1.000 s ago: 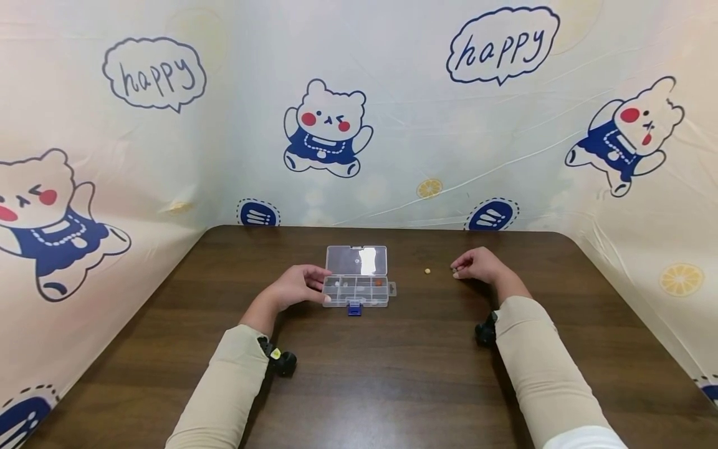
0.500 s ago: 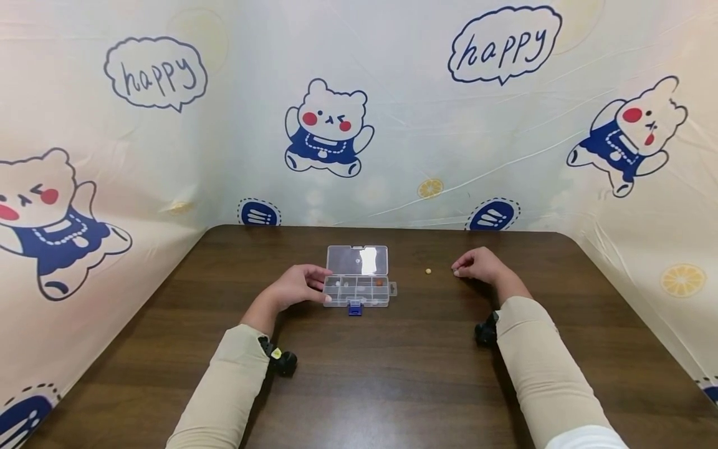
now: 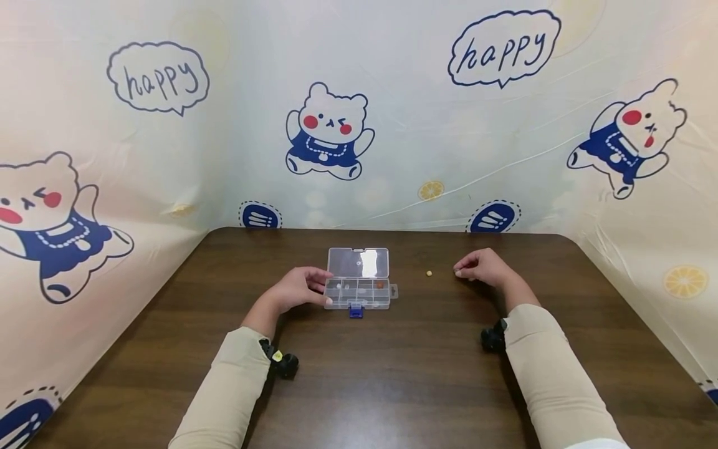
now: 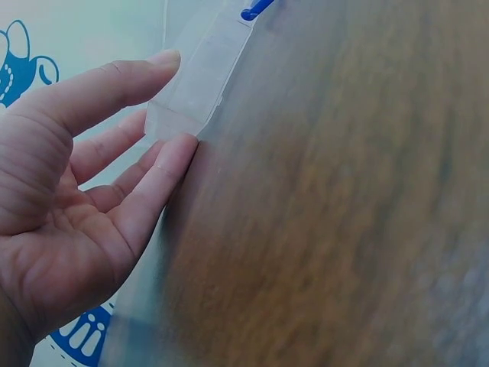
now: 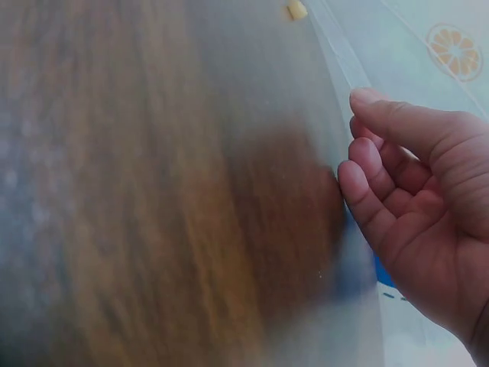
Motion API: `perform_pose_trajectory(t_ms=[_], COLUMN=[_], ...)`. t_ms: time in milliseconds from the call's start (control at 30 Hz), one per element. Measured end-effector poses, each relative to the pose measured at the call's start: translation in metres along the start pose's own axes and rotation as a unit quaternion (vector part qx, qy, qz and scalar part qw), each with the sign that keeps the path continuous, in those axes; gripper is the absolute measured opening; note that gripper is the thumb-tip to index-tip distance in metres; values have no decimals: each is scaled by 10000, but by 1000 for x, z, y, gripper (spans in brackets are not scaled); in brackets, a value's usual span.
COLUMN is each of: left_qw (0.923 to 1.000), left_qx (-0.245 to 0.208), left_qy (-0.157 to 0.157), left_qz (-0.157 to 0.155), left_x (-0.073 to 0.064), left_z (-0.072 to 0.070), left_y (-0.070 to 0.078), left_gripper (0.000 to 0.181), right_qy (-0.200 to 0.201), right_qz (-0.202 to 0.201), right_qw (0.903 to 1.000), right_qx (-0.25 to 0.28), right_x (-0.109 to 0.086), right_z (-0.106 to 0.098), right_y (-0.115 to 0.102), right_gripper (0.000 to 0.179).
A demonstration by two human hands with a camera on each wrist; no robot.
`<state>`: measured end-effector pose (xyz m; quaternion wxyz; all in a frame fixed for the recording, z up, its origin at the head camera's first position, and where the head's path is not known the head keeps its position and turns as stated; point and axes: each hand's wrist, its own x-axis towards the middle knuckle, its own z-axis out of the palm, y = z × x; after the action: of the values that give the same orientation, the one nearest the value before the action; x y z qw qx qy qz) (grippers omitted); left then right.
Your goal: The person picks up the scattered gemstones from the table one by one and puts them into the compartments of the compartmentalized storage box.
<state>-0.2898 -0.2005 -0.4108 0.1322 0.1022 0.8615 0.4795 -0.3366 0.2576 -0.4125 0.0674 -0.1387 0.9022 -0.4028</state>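
A clear plastic compartment box [image 3: 356,306] stands on the table with its lid [image 3: 358,262] raised at the back. Small white pieces [image 3: 343,287] and an orange-red piece [image 3: 379,284] lie in its rear compartments. My left hand [image 3: 295,289] holds the box's left end between thumb and fingers; the left wrist view shows the box end [image 4: 197,84] at the fingertips. To the right, my right hand [image 3: 485,268] pinches thumb and forefinger together low over the table. A tiny brownish piece at these fingertips is almost wholly hidden. A small yellow bean-like piece [image 3: 429,273] lies between box and right hand.
The brown wooden table [image 3: 381,380] has its far edge just behind the lid, against a printed cloth [image 3: 404,112] that also hangs at both sides. A blue latch [image 3: 356,311] juts from the box's front, and a hanging tab [image 3: 394,290] from its right end.
The brownish piece at my right fingertips, visible a second ago, is now mostly covered by them. My right hand has shifted slightly right. My left hand and the box stay in place.
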Motion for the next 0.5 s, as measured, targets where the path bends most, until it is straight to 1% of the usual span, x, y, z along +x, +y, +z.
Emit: perform_pose_trajectory(t_ms=[167,333,500], left_qw=[10000,10000,10000], left_qx=[1,-14,-18], left_qy=[-5,17,-3], left_qz=[2,45,42], left_x=[-1,0,0], left_z=[1,1,1], left_y=[-1,0,1], left_gripper=[62,61,61], right_qy=[-20,19,-71], right_qz=[-24,-26,-75], right_qw=[10000,10000,9999], right_qx=[90,9,-119], right_x=[-1,-1,-2], right_z=[2,2,1], right_y=[-5,-11,-18], right_gripper=[21,18,20])
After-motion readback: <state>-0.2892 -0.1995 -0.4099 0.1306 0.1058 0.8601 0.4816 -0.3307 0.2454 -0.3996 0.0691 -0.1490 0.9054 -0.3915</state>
